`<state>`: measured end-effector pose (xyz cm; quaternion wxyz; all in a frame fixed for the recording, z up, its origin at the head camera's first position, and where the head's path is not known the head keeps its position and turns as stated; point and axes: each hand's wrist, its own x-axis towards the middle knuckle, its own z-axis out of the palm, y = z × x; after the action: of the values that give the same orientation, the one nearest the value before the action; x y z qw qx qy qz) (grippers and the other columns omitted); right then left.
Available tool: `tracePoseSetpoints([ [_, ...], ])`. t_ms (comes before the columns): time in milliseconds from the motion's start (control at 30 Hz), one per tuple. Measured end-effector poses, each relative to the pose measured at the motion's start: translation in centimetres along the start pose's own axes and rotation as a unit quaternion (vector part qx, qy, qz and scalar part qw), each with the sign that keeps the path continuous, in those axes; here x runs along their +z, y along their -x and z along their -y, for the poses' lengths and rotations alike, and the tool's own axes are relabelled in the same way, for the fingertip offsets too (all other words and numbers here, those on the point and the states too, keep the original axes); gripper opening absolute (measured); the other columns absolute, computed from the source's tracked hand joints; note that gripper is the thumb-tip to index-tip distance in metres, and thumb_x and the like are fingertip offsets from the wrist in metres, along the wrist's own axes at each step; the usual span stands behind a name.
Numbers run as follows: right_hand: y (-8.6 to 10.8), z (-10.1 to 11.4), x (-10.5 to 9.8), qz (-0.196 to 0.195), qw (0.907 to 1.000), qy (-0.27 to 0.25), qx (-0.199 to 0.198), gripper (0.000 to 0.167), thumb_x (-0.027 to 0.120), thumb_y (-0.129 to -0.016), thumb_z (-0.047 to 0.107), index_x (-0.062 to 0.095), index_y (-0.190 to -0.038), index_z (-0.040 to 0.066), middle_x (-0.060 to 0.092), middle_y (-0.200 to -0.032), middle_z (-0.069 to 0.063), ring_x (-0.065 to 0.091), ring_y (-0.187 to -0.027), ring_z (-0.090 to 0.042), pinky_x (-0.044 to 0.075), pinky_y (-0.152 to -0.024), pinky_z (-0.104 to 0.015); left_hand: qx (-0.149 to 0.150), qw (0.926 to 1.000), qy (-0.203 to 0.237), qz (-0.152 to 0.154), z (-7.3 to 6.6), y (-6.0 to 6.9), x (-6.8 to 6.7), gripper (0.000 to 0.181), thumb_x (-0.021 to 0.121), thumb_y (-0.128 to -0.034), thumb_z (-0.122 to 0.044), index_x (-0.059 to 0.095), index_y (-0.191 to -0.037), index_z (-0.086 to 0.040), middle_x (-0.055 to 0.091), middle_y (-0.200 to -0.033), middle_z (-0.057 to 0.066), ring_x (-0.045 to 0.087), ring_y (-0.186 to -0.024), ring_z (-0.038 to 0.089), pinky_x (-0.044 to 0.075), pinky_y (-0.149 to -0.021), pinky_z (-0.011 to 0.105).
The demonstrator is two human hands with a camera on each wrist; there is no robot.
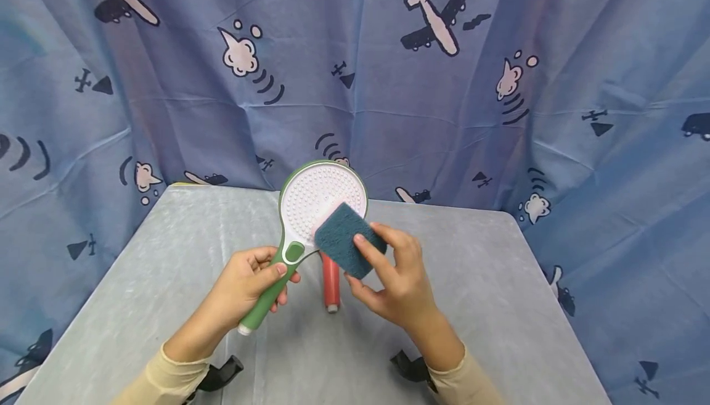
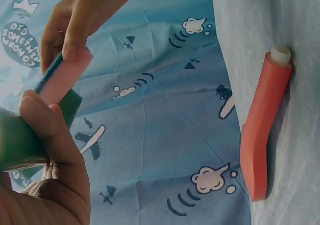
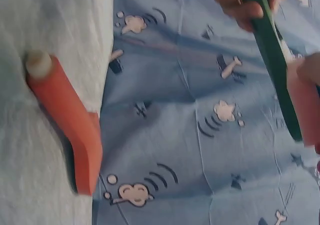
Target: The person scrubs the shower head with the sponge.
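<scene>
My left hand point(image 1: 249, 278) grips the green handle of a shower head point(image 1: 310, 201), its white nozzle face tilted up above the table. In my right hand point(image 1: 407, 285) is a sponge point(image 1: 345, 238), pinched between thumb and fingers, its dark green scouring side showing. The sponge's pink side point(image 2: 62, 80) faces the nozzles and lies against the lower right of that face. Behind the shower head, a red handle-shaped thing point(image 1: 331, 285) with a whitish end lies on the table; its far part is hidden in the head view. Both wrist views show it bent.
The grey table point(image 1: 471, 282) stretches out around both hands. A blue curtain point(image 1: 355, 72) printed with planes and clouds hangs just beyond its far edge. A black strap piece point(image 1: 222, 374) juts from the left wrist, another point(image 1: 410, 367) from the right.
</scene>
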<state>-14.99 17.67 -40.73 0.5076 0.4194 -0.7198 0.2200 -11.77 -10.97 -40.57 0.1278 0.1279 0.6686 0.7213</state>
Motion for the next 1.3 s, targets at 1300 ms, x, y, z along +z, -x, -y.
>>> tracePoseSetpoints([
  [1300, 0.6, -1.3, -1.1, 0.079, 0.9963, -0.019, 0.03, 0.051, 0.069, -0.092, 0.032, 0.064, -0.135, 0.005, 0.057, -0.133, -0.027, 0.058, -0.107, -0.039, 0.048, -0.081, -0.051, 0.033, 0.9979, 0.053, -0.014, 0.8, -0.5, -0.2, 0.028, 0.054, -0.105, -0.01, 0.054, -0.119, 0.014, 0.075, -0.088, 0.003, 0.067, -0.059, 0.01, 0.058, -0.052, 0.025],
])
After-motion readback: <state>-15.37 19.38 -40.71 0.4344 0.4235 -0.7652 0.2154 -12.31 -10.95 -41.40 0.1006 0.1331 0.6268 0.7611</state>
